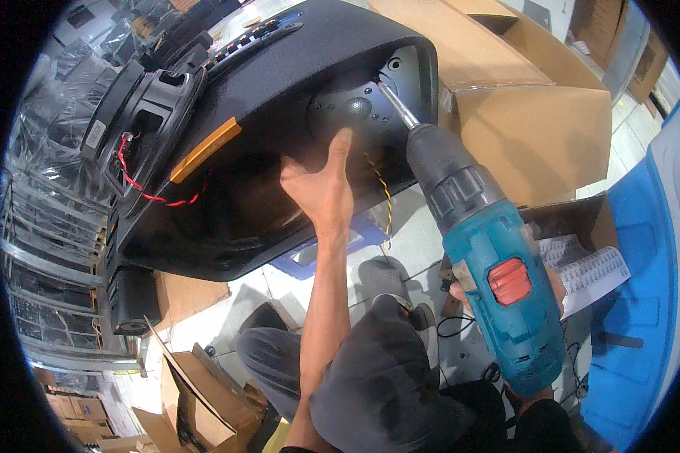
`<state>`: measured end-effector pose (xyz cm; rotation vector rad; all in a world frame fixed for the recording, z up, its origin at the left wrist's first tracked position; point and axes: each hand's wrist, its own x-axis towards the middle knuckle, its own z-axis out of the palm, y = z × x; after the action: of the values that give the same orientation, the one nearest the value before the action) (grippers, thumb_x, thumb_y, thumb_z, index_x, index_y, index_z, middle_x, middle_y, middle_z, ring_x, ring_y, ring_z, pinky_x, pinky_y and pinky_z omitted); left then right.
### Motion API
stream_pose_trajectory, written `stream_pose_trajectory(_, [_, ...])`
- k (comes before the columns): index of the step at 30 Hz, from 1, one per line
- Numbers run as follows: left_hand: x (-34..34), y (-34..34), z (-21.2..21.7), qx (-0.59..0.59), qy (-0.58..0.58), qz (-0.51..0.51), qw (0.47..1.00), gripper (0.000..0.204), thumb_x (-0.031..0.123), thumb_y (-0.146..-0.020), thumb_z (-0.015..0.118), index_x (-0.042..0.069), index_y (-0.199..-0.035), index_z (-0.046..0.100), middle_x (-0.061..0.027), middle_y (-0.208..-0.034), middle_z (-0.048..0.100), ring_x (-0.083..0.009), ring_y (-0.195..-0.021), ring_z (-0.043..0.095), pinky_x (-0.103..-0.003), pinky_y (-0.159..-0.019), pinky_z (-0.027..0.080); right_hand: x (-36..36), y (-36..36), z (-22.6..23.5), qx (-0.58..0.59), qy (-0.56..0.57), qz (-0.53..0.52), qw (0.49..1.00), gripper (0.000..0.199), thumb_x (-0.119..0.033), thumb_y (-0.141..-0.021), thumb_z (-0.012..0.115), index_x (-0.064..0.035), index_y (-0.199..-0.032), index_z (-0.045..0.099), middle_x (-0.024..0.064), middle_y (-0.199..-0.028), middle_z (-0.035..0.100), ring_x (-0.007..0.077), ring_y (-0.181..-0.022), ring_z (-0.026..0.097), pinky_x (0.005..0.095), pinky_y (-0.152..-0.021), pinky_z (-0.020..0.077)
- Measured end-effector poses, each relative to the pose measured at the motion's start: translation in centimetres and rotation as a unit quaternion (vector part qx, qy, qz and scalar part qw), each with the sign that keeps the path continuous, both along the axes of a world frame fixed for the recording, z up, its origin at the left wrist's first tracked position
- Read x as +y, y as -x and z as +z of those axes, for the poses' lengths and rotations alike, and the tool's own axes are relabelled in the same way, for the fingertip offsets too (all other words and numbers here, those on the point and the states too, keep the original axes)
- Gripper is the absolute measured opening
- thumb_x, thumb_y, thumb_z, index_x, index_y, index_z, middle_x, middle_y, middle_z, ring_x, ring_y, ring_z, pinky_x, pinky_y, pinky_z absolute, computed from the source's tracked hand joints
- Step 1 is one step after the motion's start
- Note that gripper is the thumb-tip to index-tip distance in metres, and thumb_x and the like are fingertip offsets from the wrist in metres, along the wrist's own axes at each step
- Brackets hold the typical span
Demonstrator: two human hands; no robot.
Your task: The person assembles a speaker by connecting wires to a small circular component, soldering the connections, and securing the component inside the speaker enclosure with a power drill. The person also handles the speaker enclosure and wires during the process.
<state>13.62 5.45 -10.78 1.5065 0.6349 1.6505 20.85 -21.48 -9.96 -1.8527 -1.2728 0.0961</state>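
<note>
- The person is holding a teal and black cordless drill-driver (499, 287) in the right hand (506, 291), which is mostly hidden behind the tool's body but clamped round its grip
- The drill's long silver bit (397, 104) is reaching into the open back of a large black plastic speaker cabinet (279, 113), its tip touching the round black tweeter unit (355, 109) near the upper corner
- The left hand (321, 185) is lying open and flat against the cabinet's inner wall just below the tweeter, fingers spread, gripping nothing, bracing the shell
- A twisted yellow and black wire (386, 200) is hanging beside that hand
- The step in hand appears to be driving a screw at the tweeter mount
- The next move is likely calling for keeping the bit square on the screw head while the left hand is steadying the cabinet
</note>
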Motion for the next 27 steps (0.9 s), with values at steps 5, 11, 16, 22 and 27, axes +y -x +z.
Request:
stream_pose_trajectory(5, [0.5, 0.1, -0.3, 0.055, -0.005, 0.067, 0.996, 0.054, 0.025, -0.077, 0.092, -0.01, -0.108, 0.065, -0.0135, -0.1, 0.07, -0.0235, -0.09, 0.062, -0.037, -0.092, 0.049, 0.4, -0.2, 0.0, -0.007, -0.001, -0.005, 1.0, 0.061, -0.021, -0.087, 0.073, -0.0036, -0.142, 0.056, 0.0179, -0.103, 0.075, 0.0328, -0.083, 0.074, 0.0402, -0.07, 0.0571])
stream_pose_trajectory(11, [0.4, -0.1, -0.5, 0.004, 0.003, 0.008, 1.0, 0.061, 0.026, -0.076, 0.093, -0.011, -0.114, 0.064, -0.0167, -0.11, 0.069, -0.0251, -0.101, 0.062, -0.038, -0.1, 0.046, 0.5, -0.2, 0.0, -0.011, 0.012, -0.013, 1.0, 0.062, -0.022, -0.087, 0.073, -0.0045, -0.143, 0.055, 0.0175, -0.103, 0.075, 0.0328, -0.082, 0.074, 0.0401, -0.069, 0.0569])
stream_pose_trajectory(16, [0.6, 0.0, -0.5, 0.024, 0.002, 0.035, 0.999, 0.059, 0.024, -0.077, 0.092, -0.01, -0.116, 0.064, -0.017, -0.114, 0.07, -0.0259, -0.103, 0.063, -0.037, -0.101, 0.045, 0.5, -0.2, 0.0, -0.029, 0.114, -0.031, 0.993, 0.062, -0.023, -0.086, 0.073, -0.0052, -0.144, 0.055, 0.0172, -0.102, 0.075, 0.0329, -0.081, 0.074, 0.04, -0.069, 0.0567])
stream_pose_trajectory(22, [0.4, 0.2, -0.3, 0.022, 0.027, 0.006, 0.999, 0.057, 0.024, -0.077, 0.092, -0.009, -0.116, 0.064, -0.0159, -0.114, 0.07, -0.0252, -0.103, 0.062, -0.037, -0.1, 0.046, 0.9, -0.4, 0.2, -0.086, -0.072, 0.003, 0.994, 0.051, -0.011, -0.085, 0.074, 0.0085, -0.131, 0.062, 0.0211, -0.112, 0.074, 0.0298, -0.087, 0.077, 0.0366, -0.071, 0.0593])
stream_pose_trajectory(27, [0.3, 0.1, 0.0, 0.03, -0.007, 0.039, 0.999, 0.053, 0.024, -0.078, 0.091, -0.009, -0.112, 0.065, -0.0145, -0.109, 0.071, -0.0243, -0.099, 0.063, -0.037, -0.098, 0.047, 1.1, -1.3, 0.4, -0.096, -0.06, 0.014, 0.994, 0.043, -0.005, -0.085, 0.074, 0.0124, -0.124, 0.065, 0.0236, -0.117, 0.073, 0.0276, -0.09, 0.077, 0.035, -0.074, 0.0608])
